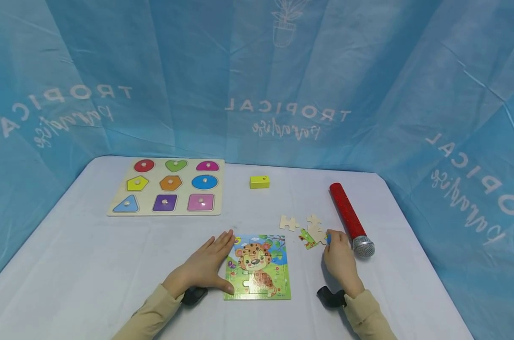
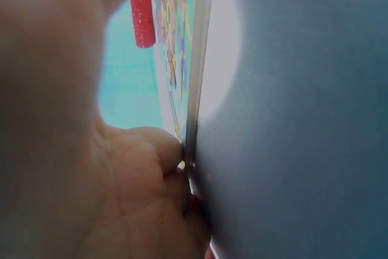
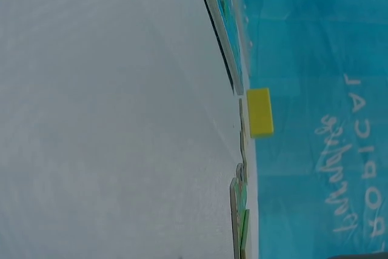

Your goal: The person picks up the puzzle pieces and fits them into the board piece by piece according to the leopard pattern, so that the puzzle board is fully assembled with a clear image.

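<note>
The left hand [image 1: 207,264] lies flat on the white table [image 1: 91,264] with its fingers straight, pressed against the left edge of the leopard puzzle [image 1: 258,267] — thumb along the lower left corner, fingertips near the upper left one. In the left wrist view the thumb [image 2: 154,150] touches the thin edge of the puzzle board [image 2: 197,77], and the hand grasps nothing.

The right hand [image 1: 339,257] rests to the right of the puzzle, its fingertips at a blue puzzle piece [image 1: 328,239] beside the loose pieces; whether it pinches that piece or only touches it cannot be told from the head view, and the right wrist view does not show the fingers.

Three more loose pieces lie just beyond the puzzle's upper right corner: a plain wooden-side piece [image 1: 288,222], a second pale piece [image 1: 315,229] and a green one [image 1: 307,240] partly under it. The right wrist view shows these pieces edge-on [image 3: 238,210].

A red tube with a silver end [image 1: 350,218] lies just right of the right hand, angled away. A yellow block [image 1: 259,182] sits farther back, and a shape board with coloured knobs [image 1: 168,186] lies at the back left — well apart from both hands. Blue printed cloth [image 1: 367,94] hangs behind the table.
</note>
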The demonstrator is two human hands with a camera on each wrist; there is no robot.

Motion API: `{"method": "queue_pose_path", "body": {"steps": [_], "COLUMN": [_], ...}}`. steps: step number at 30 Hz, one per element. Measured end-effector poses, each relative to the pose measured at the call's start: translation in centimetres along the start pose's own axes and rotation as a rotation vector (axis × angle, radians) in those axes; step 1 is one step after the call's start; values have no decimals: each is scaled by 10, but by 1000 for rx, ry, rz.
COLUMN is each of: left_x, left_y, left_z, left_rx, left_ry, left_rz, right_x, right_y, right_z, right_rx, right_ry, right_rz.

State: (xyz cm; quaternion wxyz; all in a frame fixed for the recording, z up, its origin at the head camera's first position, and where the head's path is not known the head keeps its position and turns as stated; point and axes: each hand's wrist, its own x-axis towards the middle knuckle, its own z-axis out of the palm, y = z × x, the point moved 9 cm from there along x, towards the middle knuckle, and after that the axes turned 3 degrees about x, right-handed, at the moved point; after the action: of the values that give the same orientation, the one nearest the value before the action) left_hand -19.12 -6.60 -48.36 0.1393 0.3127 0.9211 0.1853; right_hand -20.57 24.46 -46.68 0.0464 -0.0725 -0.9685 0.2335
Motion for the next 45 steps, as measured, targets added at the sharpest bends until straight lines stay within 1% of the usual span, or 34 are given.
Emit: {"method": "queue_pose_path", "body": {"steps": [5, 10, 13, 16, 19, 25, 28, 33, 35, 39, 45], "left_x": [0, 0, -1, -1, -2, -3, -4, -3, -3, -3, -1], "left_y": [-1, 0, -1, -1, 0, 0, 1, 2, 1, 0, 0], "left_z": [-2, -2, -2, -2, -2, -3, -4, -5, -5, -3, -1], "left_rx": [0, -5, -8, -6, 1, 0, 8, 13, 6, 8, 12], "left_ry": [6, 7, 11, 10, 9, 8, 14, 22, 36, 38, 16], "left_rz": [1, 7, 8, 4, 10, 5, 14, 21, 23, 25, 17], "right_x": [1, 0, -1, -2, -4, -7, -6, -4, -4, -4, -8], "right_y": [-2, -3, -6, -7, -6, -5, -5, -6, -5, -1, 4], "right_z": [-4, -4, 0, 7, 11, 11, 7, -1, -2, -5, -8], "right_rx": [-14, -48, -52, -17, 16, 23, 3, -44, -51, -72, -84], "right_ry": [20, -25, -81, -155, -215, -284, -275, -218, -211, -192, -186], "right_rz": [-5, 0, -20, -23, -1, 36, 22, -5, 10, 35, 55]}}
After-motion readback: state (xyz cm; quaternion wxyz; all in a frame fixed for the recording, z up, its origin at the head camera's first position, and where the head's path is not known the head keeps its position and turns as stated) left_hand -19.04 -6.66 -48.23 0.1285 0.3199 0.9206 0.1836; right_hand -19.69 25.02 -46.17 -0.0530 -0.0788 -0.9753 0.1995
